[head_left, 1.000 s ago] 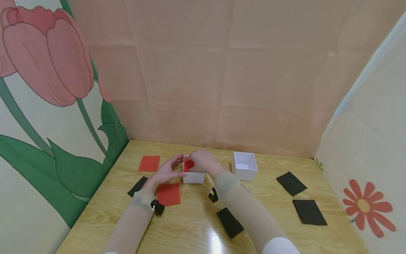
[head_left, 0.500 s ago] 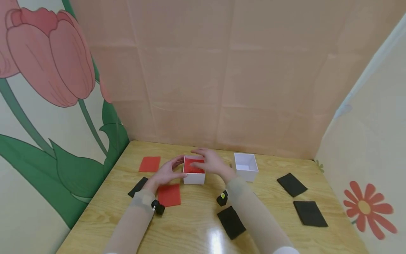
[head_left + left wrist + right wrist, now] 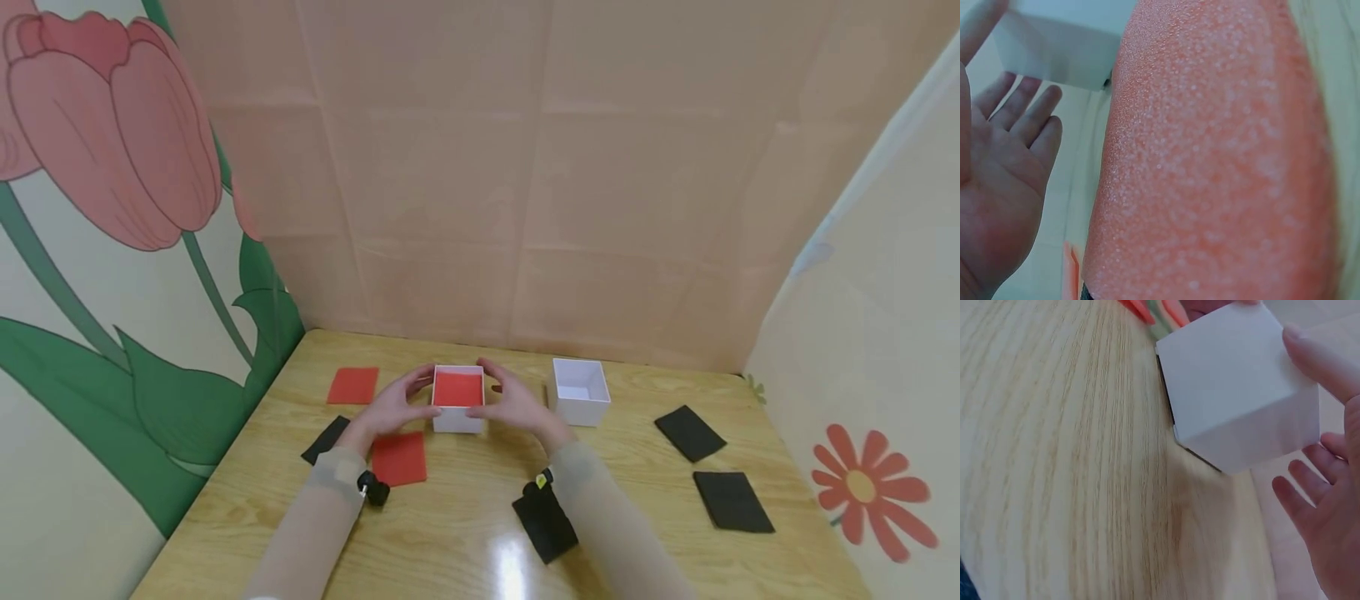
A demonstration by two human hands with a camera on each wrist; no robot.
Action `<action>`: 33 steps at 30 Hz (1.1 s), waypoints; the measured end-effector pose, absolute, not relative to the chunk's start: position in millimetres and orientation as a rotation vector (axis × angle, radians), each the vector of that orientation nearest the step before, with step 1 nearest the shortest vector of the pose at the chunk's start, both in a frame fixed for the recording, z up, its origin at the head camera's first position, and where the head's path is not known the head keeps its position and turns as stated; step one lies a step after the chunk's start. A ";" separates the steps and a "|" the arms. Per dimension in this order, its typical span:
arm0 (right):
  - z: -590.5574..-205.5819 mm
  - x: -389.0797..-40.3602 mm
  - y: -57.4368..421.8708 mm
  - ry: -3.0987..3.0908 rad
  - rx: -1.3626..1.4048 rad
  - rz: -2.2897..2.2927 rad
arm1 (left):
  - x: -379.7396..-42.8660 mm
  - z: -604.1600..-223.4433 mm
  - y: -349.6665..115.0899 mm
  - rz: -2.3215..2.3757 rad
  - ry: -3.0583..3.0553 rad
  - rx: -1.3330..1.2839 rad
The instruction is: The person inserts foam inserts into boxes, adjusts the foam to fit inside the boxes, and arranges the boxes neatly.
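A white open-topped box point(image 3: 458, 422) stands between my two hands, with a flat red square piece point(image 3: 459, 389) visible inside it. My left hand point(image 3: 388, 410) holds its left side, thumb at the front face and index finger at the back corner. My right hand point(image 3: 519, 407) holds the right side the same way. In the right wrist view, that thumb lies along the box's point(image 3: 1229, 369) edge while the lower fingers spread loosely beside it. A red sheet point(image 3: 1210, 150) with a grainy surface fills much of the left wrist view, close to the lens.
A second white box point(image 3: 581, 396) stands to the right with nothing visible inside. Red squares lie at the back left point(image 3: 353, 386) and by my left wrist point(image 3: 399, 458). Black pieces lie on the left point(image 3: 326, 440), front point(image 3: 545, 527) and right point(image 3: 690, 433) of the wooden table point(image 3: 435, 533).
My right hand has come out of the box, leaving the red piece lying inside, and moved to the box's right side. The left hand has stayed in place.
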State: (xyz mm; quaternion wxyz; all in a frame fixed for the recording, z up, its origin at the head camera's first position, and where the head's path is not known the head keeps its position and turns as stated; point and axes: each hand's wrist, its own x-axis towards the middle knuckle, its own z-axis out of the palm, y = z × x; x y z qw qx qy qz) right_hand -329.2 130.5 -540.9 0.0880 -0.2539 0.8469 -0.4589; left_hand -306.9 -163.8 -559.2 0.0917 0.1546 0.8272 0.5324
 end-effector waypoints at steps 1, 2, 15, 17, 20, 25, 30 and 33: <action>-543.4 -329.8 130.7 2.505 -0.744 -1.389 | -306.5 -559.0 -164.0 1.580 2.458 0.457; -545.2 -330.3 130.7 2.489 -0.736 -1.411 | -306.1 -558.8 -164.3 1.580 2.458 0.456; -550.1 -329.4 135.3 2.305 -0.755 -1.557 | -304.5 -560.0 -168.4 1.576 2.458 0.458; -551.8 -329.4 135.9 2.310 -0.743 -1.551 | -304.1 -560.3 -169.0 1.564 2.463 0.464; -555.0 -328.5 135.2 2.339 -0.726 -1.538 | -302.9 -560.8 -170.5 1.566 2.457 0.466; -558.3 -327.0 133.6 2.368 -0.695 -1.520 | -300.4 -560.8 -173.3 1.574 2.453 0.453; -557.2 -324.5 133.6 2.393 -0.647 -1.494 | -299.0 -560.0 -173.7 1.555 2.468 0.462; -556.9 -322.5 133.5 2.393 -0.631 -1.494 | -297.8 -557.5 -173.5 1.528 2.477 0.459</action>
